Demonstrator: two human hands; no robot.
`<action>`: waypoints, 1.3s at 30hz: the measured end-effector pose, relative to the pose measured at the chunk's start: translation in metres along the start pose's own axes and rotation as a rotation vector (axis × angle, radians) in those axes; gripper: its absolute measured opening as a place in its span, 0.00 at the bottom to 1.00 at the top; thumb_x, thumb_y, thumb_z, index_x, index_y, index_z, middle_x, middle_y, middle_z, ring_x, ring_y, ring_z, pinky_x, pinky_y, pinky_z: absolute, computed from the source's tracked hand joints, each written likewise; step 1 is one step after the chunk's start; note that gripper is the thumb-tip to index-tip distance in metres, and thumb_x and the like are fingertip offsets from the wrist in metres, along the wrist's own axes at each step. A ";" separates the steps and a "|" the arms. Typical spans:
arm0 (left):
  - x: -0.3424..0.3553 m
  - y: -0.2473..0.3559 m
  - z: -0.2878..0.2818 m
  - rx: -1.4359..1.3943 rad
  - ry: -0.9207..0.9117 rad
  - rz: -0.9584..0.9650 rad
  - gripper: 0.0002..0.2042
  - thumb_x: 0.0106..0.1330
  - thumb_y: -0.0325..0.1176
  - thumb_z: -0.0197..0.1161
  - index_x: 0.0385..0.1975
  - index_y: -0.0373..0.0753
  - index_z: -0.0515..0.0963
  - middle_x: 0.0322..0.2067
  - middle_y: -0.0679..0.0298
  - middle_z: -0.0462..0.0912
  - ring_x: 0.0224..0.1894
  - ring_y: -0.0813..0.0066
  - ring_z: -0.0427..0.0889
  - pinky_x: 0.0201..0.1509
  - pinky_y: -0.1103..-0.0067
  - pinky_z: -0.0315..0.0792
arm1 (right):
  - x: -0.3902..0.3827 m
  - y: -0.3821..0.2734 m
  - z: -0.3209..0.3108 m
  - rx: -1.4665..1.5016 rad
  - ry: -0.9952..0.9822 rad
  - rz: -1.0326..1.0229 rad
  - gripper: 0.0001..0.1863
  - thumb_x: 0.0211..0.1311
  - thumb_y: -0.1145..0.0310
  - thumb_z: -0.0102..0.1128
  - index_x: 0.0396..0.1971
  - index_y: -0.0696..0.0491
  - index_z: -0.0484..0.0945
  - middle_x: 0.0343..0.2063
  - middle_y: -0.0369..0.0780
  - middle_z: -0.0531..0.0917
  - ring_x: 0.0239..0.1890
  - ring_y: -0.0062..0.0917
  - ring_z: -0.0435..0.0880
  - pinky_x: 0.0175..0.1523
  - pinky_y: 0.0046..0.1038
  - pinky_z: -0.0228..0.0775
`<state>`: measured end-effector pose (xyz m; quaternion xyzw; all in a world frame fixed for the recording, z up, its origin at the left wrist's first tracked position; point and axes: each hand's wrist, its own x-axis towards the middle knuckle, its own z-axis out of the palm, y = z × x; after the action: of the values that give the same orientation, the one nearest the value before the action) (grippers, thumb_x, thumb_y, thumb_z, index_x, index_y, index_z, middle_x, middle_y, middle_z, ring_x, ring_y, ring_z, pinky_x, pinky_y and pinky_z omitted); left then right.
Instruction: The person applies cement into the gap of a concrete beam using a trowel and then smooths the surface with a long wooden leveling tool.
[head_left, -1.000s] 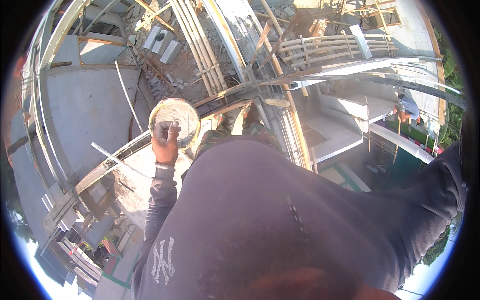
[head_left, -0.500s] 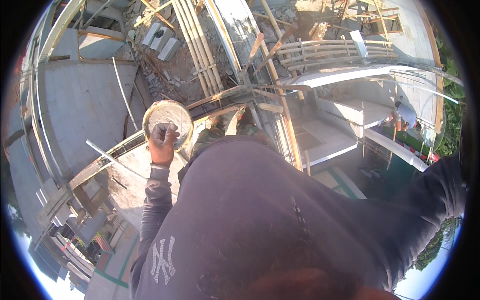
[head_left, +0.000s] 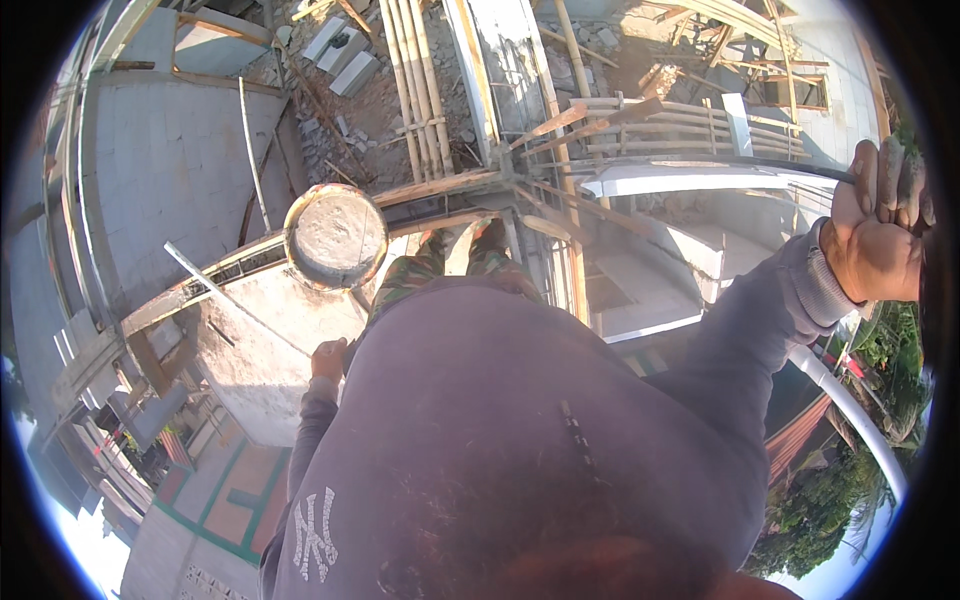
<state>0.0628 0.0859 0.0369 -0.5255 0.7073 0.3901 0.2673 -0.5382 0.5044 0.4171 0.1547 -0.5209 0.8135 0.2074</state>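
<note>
A round tub [head_left: 289, 225] filled with wet grey mortar [head_left: 336, 235] stands on the concrete ledge ahead of me, left of my feet. My left hand [head_left: 328, 361] is down by my left side, below the tub and apart from it. Its fingers are curled, and what they may hold is hidden. Raised at the far right, my right hand [head_left: 880, 215] has its fingers bent over the end of a thin dark rod [head_left: 780, 164]. That rod stretches leftward from my hand, over a white-edged slab [head_left: 690, 180].
Bamboo poles [head_left: 418, 100] and a timber beam [head_left: 440, 187] lie ahead of my feet. A bamboo railing [head_left: 680, 115] stands at the upper right. A thin white bar [head_left: 230, 297] slants across the left ledge. Rubble [head_left: 350, 150] lies far below. A white pipe [head_left: 850, 410] curves at right.
My left hand has left the tub's rim and dropped down to my side. The right arm has swung up into view, its hand now at the dark rod.
</note>
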 end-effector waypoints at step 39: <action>0.033 -0.033 0.032 -0.074 -0.013 0.014 0.22 0.71 0.49 0.60 0.47 0.34 0.85 0.38 0.52 0.89 0.46 0.59 0.86 0.56 0.67 0.75 | -0.134 0.183 -0.060 0.054 -0.342 0.701 0.27 0.80 0.56 0.47 0.17 0.49 0.57 0.15 0.31 0.58 0.18 0.17 0.53 0.25 0.25 0.45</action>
<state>0.0835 0.0907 -0.0156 -0.5274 0.6945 0.4211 0.2494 -0.5160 0.4677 0.1863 0.1063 -0.5474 0.8110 -0.1770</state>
